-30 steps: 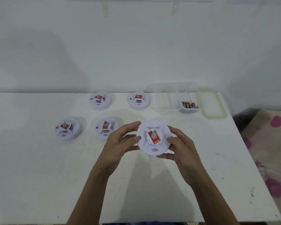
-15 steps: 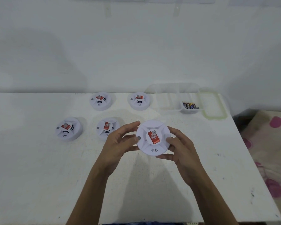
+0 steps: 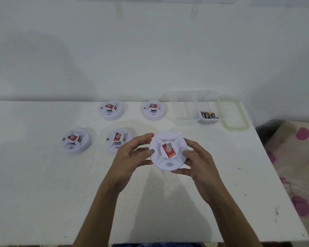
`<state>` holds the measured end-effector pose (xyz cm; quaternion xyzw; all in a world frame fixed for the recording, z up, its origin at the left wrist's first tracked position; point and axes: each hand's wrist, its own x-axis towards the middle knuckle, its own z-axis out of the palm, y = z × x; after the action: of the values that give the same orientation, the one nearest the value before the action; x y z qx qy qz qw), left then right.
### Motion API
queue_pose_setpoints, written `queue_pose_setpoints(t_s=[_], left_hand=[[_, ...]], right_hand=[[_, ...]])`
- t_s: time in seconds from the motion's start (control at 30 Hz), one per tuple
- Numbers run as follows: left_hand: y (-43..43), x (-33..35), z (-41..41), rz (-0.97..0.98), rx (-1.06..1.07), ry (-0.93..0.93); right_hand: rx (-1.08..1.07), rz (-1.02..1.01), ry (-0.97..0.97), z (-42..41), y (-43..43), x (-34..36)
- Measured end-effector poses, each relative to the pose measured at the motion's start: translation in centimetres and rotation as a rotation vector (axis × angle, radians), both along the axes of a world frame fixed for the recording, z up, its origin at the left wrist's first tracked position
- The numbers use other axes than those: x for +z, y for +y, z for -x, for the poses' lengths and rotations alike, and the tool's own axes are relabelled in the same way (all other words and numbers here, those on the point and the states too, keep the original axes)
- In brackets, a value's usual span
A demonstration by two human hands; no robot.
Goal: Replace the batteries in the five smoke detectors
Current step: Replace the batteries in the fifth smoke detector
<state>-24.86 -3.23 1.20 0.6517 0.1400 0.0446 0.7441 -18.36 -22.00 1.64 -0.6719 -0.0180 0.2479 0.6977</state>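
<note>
Both hands hold one smoke detector (image 3: pixel 168 151) up above the white table (image 3: pixel 43 184), face toward the camera: the left hand (image 3: pixel 130 155) grips its left rim with thumb over the top edge and fingers curled against the side, and the right hand (image 3: pixel 196 163) grips the right rim, thumb pressed on the face near the red label. Reading from the left, four other detectors rest on the table: one at the near left (image 3: pixel 75 140), one just beside the left hand (image 3: pixel 118 139), and two farther back (image 3: pixel 111 110) (image 3: pixel 152 109), all face up with red labels. Farther right, a clear divided container (image 3: pixel 189 106) holds a few batteries (image 3: pixel 208 115) in one compartment, with its green-rimmed lid (image 3: pixel 235 113) lying beside it. I judge this an early stage, the held unit about to be twisted open or turned over. If the hands twist without a firm hold on both halves, the smooth round shell could slip and drop onto the table; forcing it the wrong way could strain the catch. The back of the held detector, where the battery bay presumably sits, is hidden, so I cannot tell whether any unit has been opened. The label print is too small to read, and the exact battery count is unclear.
</note>
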Motion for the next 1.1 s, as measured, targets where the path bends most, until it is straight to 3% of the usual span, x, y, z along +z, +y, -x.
queue_pose_setpoints(t_s=[1.1], left_hand=[[0.9,0.2,0.7,0.031,-0.023,-0.017]], right_hand=[[0.001,0.014,-0.011,0.9,0.6,0.5]])
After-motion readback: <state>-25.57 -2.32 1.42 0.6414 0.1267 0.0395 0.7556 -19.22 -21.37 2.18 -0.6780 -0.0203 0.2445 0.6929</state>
